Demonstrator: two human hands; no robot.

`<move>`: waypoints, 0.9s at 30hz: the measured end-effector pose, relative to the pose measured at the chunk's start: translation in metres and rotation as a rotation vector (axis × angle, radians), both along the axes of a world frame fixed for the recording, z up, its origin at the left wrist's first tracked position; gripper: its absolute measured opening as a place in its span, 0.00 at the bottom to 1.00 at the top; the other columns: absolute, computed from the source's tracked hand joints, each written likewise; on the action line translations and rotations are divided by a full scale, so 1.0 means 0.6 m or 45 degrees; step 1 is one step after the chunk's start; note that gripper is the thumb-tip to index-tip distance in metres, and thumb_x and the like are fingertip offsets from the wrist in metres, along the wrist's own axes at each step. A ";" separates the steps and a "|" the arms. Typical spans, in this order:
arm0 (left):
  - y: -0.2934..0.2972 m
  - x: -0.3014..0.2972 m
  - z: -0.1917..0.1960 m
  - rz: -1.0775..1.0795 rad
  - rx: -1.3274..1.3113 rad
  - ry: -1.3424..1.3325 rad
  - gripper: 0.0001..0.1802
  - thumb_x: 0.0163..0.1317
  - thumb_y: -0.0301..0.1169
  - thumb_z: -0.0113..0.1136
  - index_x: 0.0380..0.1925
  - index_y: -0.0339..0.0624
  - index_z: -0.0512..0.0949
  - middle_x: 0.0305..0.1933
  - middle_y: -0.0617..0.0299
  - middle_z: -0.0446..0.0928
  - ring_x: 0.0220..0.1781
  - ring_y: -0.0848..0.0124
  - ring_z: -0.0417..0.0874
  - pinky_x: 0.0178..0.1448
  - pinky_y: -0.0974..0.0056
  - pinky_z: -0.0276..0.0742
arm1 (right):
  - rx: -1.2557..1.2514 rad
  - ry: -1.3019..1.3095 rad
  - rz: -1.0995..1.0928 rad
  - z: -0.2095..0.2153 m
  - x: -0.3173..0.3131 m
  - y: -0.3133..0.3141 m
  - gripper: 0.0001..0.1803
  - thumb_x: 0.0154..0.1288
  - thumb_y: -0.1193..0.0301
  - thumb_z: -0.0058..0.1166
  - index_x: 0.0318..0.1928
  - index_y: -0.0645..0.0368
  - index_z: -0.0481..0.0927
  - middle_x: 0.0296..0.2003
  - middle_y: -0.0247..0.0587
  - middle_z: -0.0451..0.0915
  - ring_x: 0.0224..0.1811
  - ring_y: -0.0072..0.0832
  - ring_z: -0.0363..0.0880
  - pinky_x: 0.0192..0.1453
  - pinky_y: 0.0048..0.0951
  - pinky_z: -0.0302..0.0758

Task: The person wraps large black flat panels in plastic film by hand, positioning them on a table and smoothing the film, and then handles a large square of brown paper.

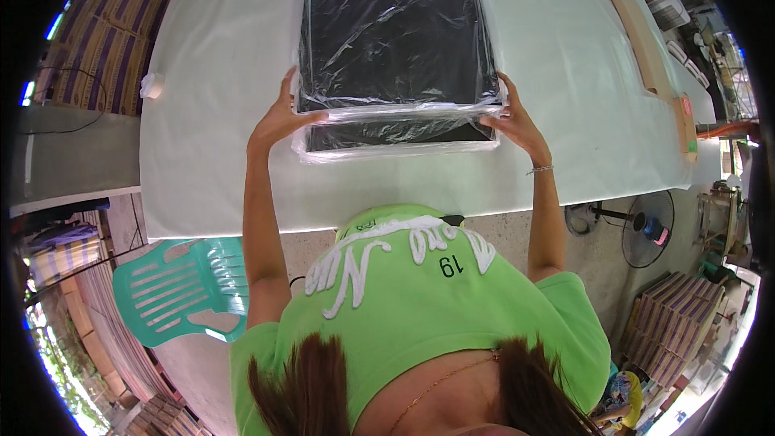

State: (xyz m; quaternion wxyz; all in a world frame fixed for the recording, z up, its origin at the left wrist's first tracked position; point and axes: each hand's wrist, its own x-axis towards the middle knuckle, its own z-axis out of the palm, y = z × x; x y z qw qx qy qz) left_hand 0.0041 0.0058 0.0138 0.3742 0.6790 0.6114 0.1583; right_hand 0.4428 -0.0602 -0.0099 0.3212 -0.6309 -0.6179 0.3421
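Note:
A large black box [400, 28], rectangular and wrapped in clear, wrinkled plastic film, lies on the white-covered table [218, 40]. Its far end runs out of the picture at the top. My left hand [282, 119] grips the near left corner, thumb along the near edge and fingers up the side. Opposite it, my right hand [519, 123] holds the near right corner in the same way, with a thin bracelet on that wrist. Both palms are apart from the table's front edge. Some of the fingertips are hidden behind the film and the box's sides.
At the table's left edge sits a small white roll [151, 85]. A long cardboard strip [638, 36] lies along the right side. Below are a green plastic chair [186, 291] at left and a fan [646, 228] at right. Stacked cartons [109, 28] stand far left.

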 end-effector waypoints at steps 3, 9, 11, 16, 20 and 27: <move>0.022 -0.010 -0.023 0.284 -0.078 -0.260 0.56 0.51 0.62 0.61 0.71 0.50 0.44 0.63 0.33 0.62 0.66 0.47 0.64 0.66 0.54 0.60 | -0.037 0.294 -0.134 -0.041 0.036 0.009 0.36 0.64 0.53 0.54 0.67 0.50 0.58 0.49 0.41 0.76 0.54 0.28 0.72 0.52 0.35 0.71; 0.091 0.005 -0.079 0.322 0.048 -0.613 0.49 0.61 0.63 0.48 0.68 0.35 0.51 0.66 0.41 0.61 0.68 0.58 0.62 0.69 0.62 0.54 | 0.104 0.567 -0.269 -0.054 0.031 0.098 0.33 0.70 0.47 0.42 0.62 0.61 0.67 0.49 0.38 0.76 0.51 0.24 0.72 0.55 0.29 0.71; 0.112 0.007 -0.088 0.367 0.018 -0.678 0.47 0.63 0.61 0.47 0.68 0.33 0.51 0.67 0.44 0.60 0.69 0.60 0.61 0.71 0.64 0.51 | 0.033 0.716 -0.208 -0.059 0.028 0.131 0.34 0.69 0.46 0.42 0.60 0.64 0.68 0.47 0.37 0.76 0.47 0.23 0.74 0.53 0.26 0.72; 0.124 0.043 -0.079 0.387 -0.303 -0.894 0.41 0.67 0.52 0.45 0.69 0.34 0.48 0.69 0.48 0.56 0.71 0.61 0.57 0.72 0.64 0.50 | -0.296 0.604 -0.350 -0.060 -0.005 0.154 0.35 0.67 0.45 0.45 0.57 0.66 0.70 0.43 0.36 0.78 0.41 0.20 0.76 0.48 0.21 0.73; 0.121 0.018 -0.098 0.347 -0.064 -0.705 0.43 0.67 0.53 0.45 0.69 0.34 0.46 0.70 0.49 0.55 0.71 0.60 0.58 0.71 0.62 0.54 | -0.320 0.660 -0.317 -0.035 -0.033 0.147 0.35 0.68 0.45 0.44 0.57 0.67 0.70 0.42 0.37 0.79 0.40 0.21 0.76 0.46 0.21 0.74; 0.132 -0.016 -0.155 0.458 -0.280 -1.169 0.41 0.68 0.55 0.41 0.67 0.31 0.53 0.72 0.50 0.53 0.73 0.63 0.52 0.73 0.64 0.45 | -0.426 1.358 -0.267 -0.078 0.002 0.145 0.34 0.72 0.46 0.36 0.54 0.69 0.72 0.43 0.41 0.79 0.42 0.24 0.77 0.48 0.25 0.74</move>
